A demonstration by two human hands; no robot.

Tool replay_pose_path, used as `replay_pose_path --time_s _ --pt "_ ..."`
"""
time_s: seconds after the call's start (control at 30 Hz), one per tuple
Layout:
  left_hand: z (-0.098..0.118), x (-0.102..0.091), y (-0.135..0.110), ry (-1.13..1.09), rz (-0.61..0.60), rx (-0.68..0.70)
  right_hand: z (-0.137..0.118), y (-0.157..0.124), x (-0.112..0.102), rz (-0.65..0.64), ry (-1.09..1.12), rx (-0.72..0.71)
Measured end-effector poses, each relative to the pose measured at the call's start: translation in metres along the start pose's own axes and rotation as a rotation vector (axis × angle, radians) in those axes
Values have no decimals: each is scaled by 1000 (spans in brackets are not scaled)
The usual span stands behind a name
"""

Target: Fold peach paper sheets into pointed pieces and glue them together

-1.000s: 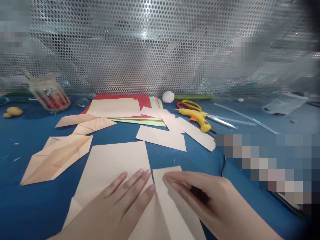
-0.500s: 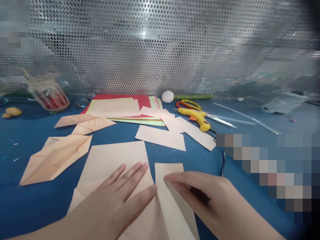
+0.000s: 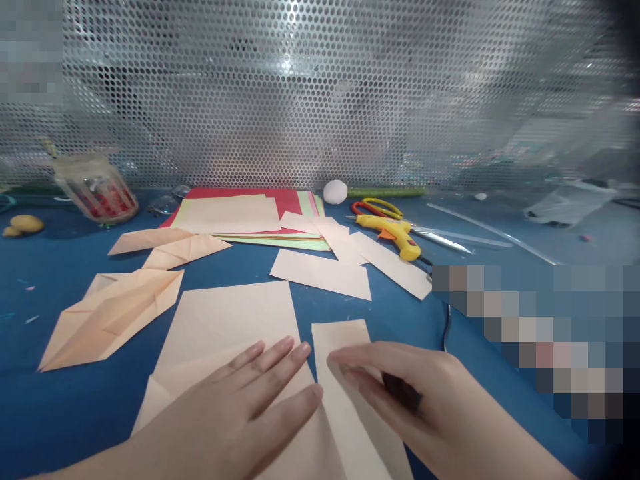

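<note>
My left hand (image 3: 235, 413) lies flat, fingers stretched out, on a large peach paper sheet (image 3: 225, 327) on the blue table (image 3: 50, 413). My right hand (image 3: 405, 393) rests with fingers together on a narrow peach paper strip (image 3: 340, 340) just right of the sheet, its fingertips pressing the strip's left part. The strip's long edge runs along the sheet's right edge, beside my left thumb. Nothing is lifted off the table.
Folded peach paper shapes (image 3: 110, 313) lie at the left, loose peach strips (image 3: 325, 273) and a stack of coloured paper (image 3: 240, 213) behind. A yellow glue gun (image 3: 395, 235), scissors (image 3: 380, 210), a white ball (image 3: 335, 192) and a jar (image 3: 97, 188) stand before a perforated metal screen (image 3: 320, 93).
My left hand slid slightly right and forward over the sheet. The narrow strip shifted a little away from me under my right hand.
</note>
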State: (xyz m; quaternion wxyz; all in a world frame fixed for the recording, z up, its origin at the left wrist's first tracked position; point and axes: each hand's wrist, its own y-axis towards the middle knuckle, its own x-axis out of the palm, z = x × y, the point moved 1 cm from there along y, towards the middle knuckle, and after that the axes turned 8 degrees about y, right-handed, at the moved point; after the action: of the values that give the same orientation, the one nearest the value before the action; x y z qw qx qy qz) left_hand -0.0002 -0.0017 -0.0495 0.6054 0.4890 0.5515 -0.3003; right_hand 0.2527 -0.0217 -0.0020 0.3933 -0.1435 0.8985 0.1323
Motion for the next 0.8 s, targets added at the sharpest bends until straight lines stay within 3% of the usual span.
replay_pose_path --time_s 0.17,0.37,0.5,0.8 --pt "3 0 0 13 -4 -12 1 0 0 3 -2 2" --pt "-3 -28 10 -125 -115 -82 -4 2 -2 8 88 18" --pt "-4 -37 13 -117 -100 -158 -5 3 -1 -7 75 18" --pt "-6 -40 16 -67 -198 -57 2 1 -4 57 -8 18"
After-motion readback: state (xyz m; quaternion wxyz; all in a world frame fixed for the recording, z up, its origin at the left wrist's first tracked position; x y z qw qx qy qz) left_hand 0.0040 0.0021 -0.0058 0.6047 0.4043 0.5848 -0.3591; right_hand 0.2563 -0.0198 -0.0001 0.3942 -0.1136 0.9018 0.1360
